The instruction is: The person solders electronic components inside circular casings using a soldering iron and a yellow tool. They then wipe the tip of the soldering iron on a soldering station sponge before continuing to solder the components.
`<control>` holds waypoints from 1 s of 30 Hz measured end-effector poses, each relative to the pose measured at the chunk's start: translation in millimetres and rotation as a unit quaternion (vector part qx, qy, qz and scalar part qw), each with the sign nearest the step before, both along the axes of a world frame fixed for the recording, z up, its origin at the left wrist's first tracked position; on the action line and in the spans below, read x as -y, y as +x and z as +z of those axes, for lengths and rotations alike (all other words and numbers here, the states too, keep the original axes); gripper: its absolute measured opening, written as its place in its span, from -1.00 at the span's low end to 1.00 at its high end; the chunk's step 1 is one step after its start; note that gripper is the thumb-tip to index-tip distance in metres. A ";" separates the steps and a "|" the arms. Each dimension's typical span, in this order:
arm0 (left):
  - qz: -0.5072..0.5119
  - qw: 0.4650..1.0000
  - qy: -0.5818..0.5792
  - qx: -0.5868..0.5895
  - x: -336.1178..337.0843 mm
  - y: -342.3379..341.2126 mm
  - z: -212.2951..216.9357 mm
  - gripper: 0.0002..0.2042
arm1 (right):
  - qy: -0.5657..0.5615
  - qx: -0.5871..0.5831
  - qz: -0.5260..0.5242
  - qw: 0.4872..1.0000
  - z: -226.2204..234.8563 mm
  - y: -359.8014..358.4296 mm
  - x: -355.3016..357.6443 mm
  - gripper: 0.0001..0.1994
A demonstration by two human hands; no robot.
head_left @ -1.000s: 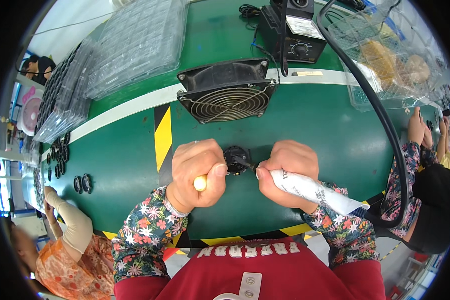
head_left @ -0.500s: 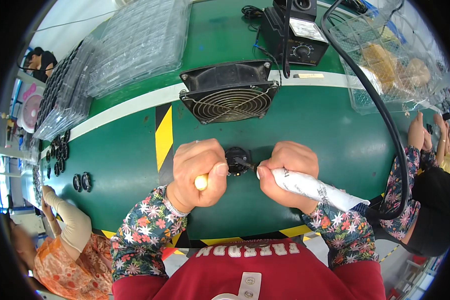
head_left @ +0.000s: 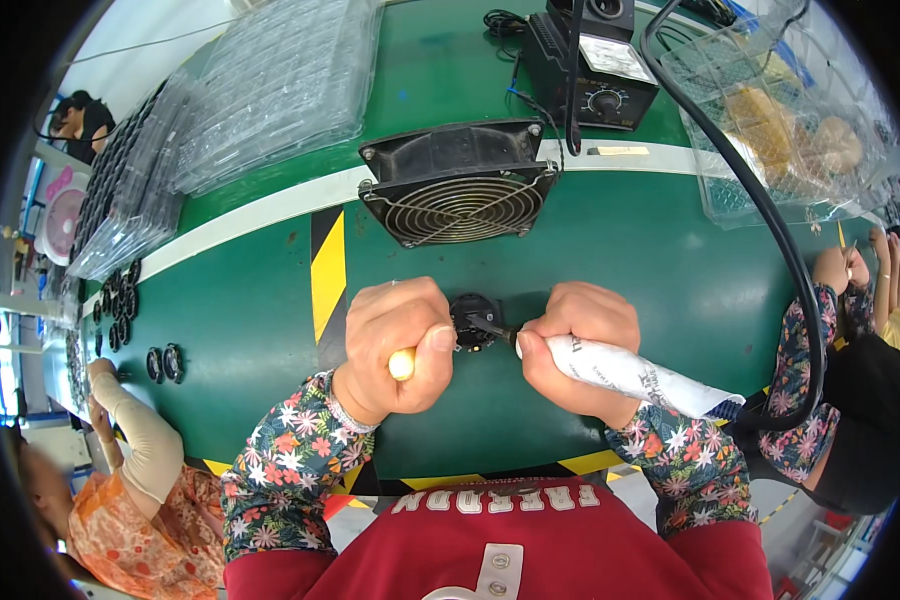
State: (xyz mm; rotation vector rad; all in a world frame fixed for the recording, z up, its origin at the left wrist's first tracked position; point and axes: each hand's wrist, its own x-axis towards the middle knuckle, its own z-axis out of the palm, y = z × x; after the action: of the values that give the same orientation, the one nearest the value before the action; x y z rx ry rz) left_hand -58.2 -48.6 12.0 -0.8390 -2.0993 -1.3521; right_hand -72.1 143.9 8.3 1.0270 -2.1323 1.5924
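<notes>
Green counter (head_left: 610, 250) work: left hand (head_left: 395, 345), grip closed on a yellow-tipped tool (head_left: 401, 364), should steady the black part (head_left: 473, 322) while the right hand (head_left: 575, 350), fist tight round the paper-wrapped soldering iron (head_left: 635, 372), keeps its tip square.

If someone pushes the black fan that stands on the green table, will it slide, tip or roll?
The fan would probably slide rather than roll: its frame is square with flat sides. It leans back with the wire grille facing up, so tipping seems unlikely. It looks rigid and fairly light, though its weight cannot be judged. A cable lying over it may drag.
</notes>
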 end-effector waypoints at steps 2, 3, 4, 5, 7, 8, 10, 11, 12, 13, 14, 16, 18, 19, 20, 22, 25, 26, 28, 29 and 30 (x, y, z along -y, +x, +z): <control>0.001 1.000 0.002 -0.002 -0.3 -0.1 -0.4 -0.80 | 0.000 -0.004 -0.002 1.000 -1.2 -0.1 0.1 -0.85; 0.001 1.000 0.000 -0.002 -0.5 -0.1 -1.0 -0.80 | 0.000 -0.008 -0.005 1.000 -1.7 0.0 -0.2 -0.85; 0.000 1.000 -0.002 -0.002 -0.7 -0.1 -1.3 -0.80 | 0.000 -0.009 -0.005 1.000 -1.6 -0.1 -0.1 -0.85; 0.000 1.000 -0.001 -0.003 -0.8 -0.1 -1.3 -0.80 | 0.000 -0.010 -0.005 1.000 -1.5 -0.2 0.2 -0.85; 0.003 1.000 -0.004 -0.004 -0.6 0.5 -0.5 -0.80 | -0.001 -0.011 -0.004 1.000 -1.1 -0.1 0.5 -0.85; 0.004 1.000 -0.004 -0.004 -0.7 0.8 -0.4 -0.80 | -0.002 -0.010 -0.003 1.000 -0.9 0.0 0.4 -0.85; 0.003 1.000 -0.004 -0.007 -0.9 0.3 -0.7 -0.80 | -0.002 -0.010 -0.002 1.000 -0.8 -0.4 0.1 -0.85; 0.004 1.000 -0.003 -0.008 -1.0 0.3 -0.9 -0.80 | -0.002 -0.009 -0.004 1.000 -1.2 -0.2 -0.4 -0.85; 0.000 1.000 -0.001 -0.006 -1.3 -0.2 -1.1 -0.80 | -0.002 -0.009 -0.004 1.000 -1.2 -0.8 -1.1 -0.85; -0.004 1.000 0.000 -0.004 -1.5 -0.7 -1.2 -0.80 | 0.000 -0.010 -0.002 1.000 -0.7 -1.3 -1.6 -0.85; -0.002 1.000 0.001 -0.006 -1.8 -1.1 -0.6 -0.80 | -0.003 -0.005 -0.007 1.000 -0.2 -1.8 -1.9 -0.85; -0.002 1.000 -0.011 0.003 -0.7 0.7 2.3 -0.81 | -0.003 -0.004 -0.006 1.000 2.0 -0.6 -1.7 -0.85; -0.004 1.000 -0.007 0.008 0.1 1.3 3.2 -0.81 | 0.000 -0.006 -0.022 1.000 3.5 1.0 -3.3 -0.86; -0.010 1.000 -0.004 0.015 0.1 1.3 3.4 -0.81 | 0.003 -0.007 -0.017 1.000 5.0 1.6 -3.3 -0.86; -0.005 1.000 -0.002 0.013 0.1 1.4 3.9 -0.81 | -0.002 0.003 -0.034 0.999 7.2 2.4 -3.2 -0.84; -0.014 1.000 -0.007 0.022 0.4 1.5 4.4 -0.80 | -0.005 0.014 -0.047 0.999 7.3 2.6 -3.8 -0.83; -0.016 0.999 -0.037 0.028 3.7 1.5 6.3 -0.79 | 0.021 0.005 -0.028 0.999 6.1 1.9 -5.9 -0.86; -0.014 0.999 -0.035 0.028 3.9 1.6 6.5 -0.79 | 0.026 0.002 -0.030 0.999 6.6 2.0 -5.9 -0.86; -0.012 0.999 -0.036 0.028 3.9 2.4 6.4 -0.80 | 0.031 0.000 -0.030 0.999 6.6 2.3 -5.4 -0.86; -0.011 0.999 -0.035 0.029 4.3 2.8 6.3 -0.80 | 0.033 0.000 -0.029 0.999 6.3 2.5 -5.3 -0.86; -0.012 0.999 -0.037 0.027 4.3 2.5 6.3 -0.80 | 0.035 0.000 -0.029 0.999 6.4 2.4 -5.6 -0.85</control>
State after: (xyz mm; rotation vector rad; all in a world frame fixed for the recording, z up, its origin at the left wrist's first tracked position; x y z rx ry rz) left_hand -55.6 -52.9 18.3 -0.8691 -2.1999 -1.3295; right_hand -69.6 149.5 14.6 0.9754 -2.2123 1.5010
